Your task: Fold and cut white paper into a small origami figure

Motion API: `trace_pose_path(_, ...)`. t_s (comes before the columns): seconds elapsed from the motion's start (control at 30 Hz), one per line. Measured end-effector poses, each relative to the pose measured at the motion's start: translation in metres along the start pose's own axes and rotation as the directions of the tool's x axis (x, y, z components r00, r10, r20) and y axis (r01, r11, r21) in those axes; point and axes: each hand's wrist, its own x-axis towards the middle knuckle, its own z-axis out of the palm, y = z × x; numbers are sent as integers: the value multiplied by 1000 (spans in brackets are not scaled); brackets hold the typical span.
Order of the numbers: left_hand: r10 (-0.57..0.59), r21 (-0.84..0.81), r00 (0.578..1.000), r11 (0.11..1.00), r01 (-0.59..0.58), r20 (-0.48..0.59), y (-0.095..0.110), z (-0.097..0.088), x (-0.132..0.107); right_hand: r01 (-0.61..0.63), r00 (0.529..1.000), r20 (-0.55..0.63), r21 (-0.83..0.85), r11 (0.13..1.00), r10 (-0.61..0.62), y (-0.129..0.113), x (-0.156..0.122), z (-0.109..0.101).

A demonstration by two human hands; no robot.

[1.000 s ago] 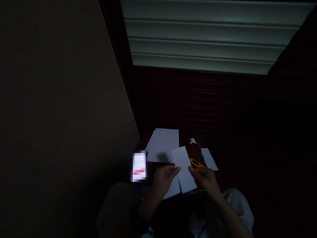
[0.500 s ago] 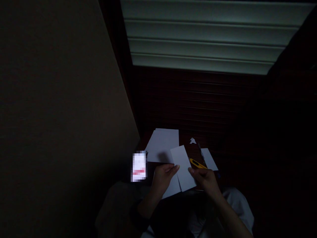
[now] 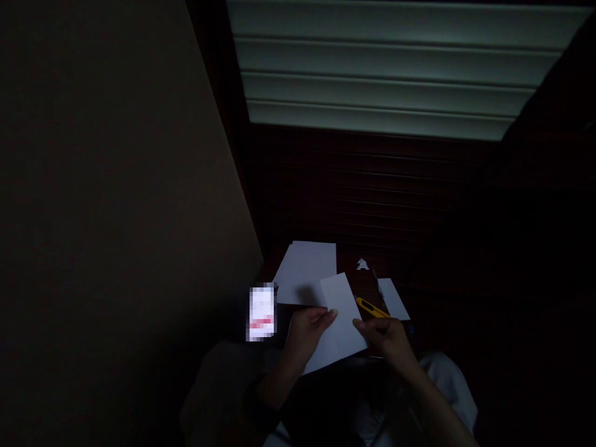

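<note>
A white sheet of paper is held up between my two hands. My left hand pinches it at the left, thumb on top, with the lower left part of the paper spreading beside the wrist. At the right edge, my right hand grips the paper between thumb and curled fingers. Just beyond the right hand lies a yellow utility knife, its near end partly behind the hand. A stack of white paper lies on the dark table past the left hand.
A blurred, bright phone-like screen is at the left. Toward the back right are a small folded white paper shape, a thin dark pen-like object and a smaller white paper. A wall stands close on the left.
The gap between the paper's two lower parts has closed, so they now look like one continuous surface. Both hands keep nearly the same place and grip.
</note>
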Motion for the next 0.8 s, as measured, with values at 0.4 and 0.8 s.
trace_pose_path(0.4, 9, 14, 1000, 1000, -9, -22, 6, 0, 0, 33, 999, -14, -32, 999, -34, -4, 0, 1)
trace_pose_path(0.8, 63, 67, 997, 996, -61, -41, 5, -3, 2, 44, 999, -27, -74, 996, -46, -5, -1, 3)
